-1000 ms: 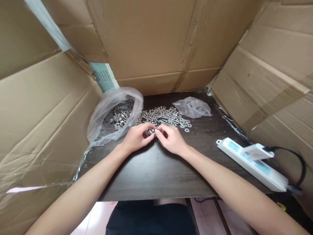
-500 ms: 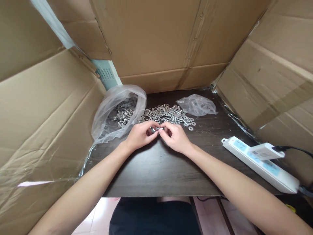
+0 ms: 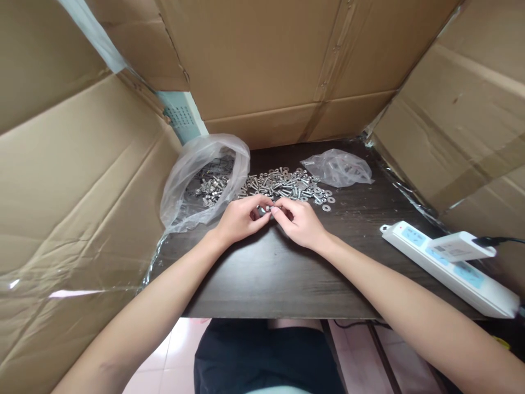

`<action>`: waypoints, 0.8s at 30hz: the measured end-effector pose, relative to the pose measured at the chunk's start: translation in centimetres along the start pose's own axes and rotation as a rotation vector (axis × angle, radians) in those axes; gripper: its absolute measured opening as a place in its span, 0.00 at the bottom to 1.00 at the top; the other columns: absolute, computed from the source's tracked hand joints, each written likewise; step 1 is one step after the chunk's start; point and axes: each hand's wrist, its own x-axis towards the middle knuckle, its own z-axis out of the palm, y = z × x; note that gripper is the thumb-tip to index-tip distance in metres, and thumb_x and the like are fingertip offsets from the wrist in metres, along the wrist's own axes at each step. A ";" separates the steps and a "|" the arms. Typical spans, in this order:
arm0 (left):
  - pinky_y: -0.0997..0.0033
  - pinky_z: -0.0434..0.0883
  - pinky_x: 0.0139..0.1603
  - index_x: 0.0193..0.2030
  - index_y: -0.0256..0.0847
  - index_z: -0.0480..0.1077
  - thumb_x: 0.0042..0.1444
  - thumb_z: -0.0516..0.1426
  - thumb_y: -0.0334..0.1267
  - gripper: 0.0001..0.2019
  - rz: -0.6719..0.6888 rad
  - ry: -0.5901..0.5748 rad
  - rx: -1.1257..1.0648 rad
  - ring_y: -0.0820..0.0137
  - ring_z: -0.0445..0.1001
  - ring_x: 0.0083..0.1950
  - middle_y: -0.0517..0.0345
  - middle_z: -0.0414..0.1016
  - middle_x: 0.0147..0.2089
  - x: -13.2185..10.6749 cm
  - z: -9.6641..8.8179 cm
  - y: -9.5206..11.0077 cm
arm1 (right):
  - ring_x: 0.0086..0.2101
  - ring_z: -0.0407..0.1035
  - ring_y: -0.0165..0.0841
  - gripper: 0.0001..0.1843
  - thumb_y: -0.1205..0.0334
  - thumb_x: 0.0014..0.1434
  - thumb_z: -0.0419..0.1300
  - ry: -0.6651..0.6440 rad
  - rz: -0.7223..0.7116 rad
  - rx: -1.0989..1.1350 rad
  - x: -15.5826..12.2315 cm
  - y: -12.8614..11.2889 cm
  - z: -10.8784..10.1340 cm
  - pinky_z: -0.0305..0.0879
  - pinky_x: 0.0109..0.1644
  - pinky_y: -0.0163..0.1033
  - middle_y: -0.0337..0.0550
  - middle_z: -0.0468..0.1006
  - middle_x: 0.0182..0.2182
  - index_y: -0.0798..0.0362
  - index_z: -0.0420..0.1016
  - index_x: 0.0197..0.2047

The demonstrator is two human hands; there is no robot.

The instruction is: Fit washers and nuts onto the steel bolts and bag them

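Note:
Both my hands meet over the dark table [image 3: 254,279], just in front of a pile of loose screws, nuts and washers [image 3: 287,183]. Between their fingertips is a small metal screw [image 3: 268,208] that seems to carry a washer or nut; the fingers partly cover it. My left hand [image 3: 244,220] is closed in a pinch on its left end. From the other side, my right hand [image 3: 298,223] pinches the right end. Left of the pile, an open clear plastic bag [image 3: 172,202] holds more assembled metal hardware.
A crumpled clear plastic bag [image 3: 340,167] lies behind the pile on the right. At the right edge sits a white power strip [image 3: 447,273] with a plugged-in adapter [image 3: 463,246] and black cable. Cardboard walls [image 3: 262,65] enclose the table on three sides.
The view has shifted slightly, so everything appears a little higher and further right. Both hands stay together on the screw; the right fingertips have shifted a little around it.

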 end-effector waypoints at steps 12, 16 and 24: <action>0.78 0.72 0.32 0.47 0.40 0.74 0.62 0.60 0.34 0.08 0.011 0.007 0.000 0.78 0.76 0.28 0.60 0.81 0.39 0.0 0.0 0.1 | 0.27 0.66 0.32 0.15 0.56 0.71 0.52 -0.005 -0.007 -0.021 0.0 0.2 0.1 0.57 0.35 0.38 0.39 0.74 0.26 0.52 0.74 0.35; 0.78 0.72 0.32 0.47 0.40 0.73 0.62 0.60 0.35 0.08 -0.015 -0.012 -0.009 0.77 0.76 0.27 0.61 0.80 0.38 0.0 0.0 0.1 | 0.26 0.66 0.31 0.13 0.57 0.70 0.53 -0.006 0.007 0.000 0.0 0.2 0.1 0.57 0.34 0.38 0.38 0.75 0.25 0.53 0.76 0.39; 0.77 0.72 0.31 0.46 0.40 0.73 0.62 0.60 0.36 0.07 -0.041 -0.019 -0.015 0.77 0.75 0.27 0.61 0.80 0.37 0.0 0.0 0.1 | 0.23 0.64 0.30 0.09 0.58 0.67 0.56 0.027 0.009 -0.031 -0.1 0.2 0.3 0.57 0.31 0.37 0.35 0.71 0.22 0.52 0.74 0.39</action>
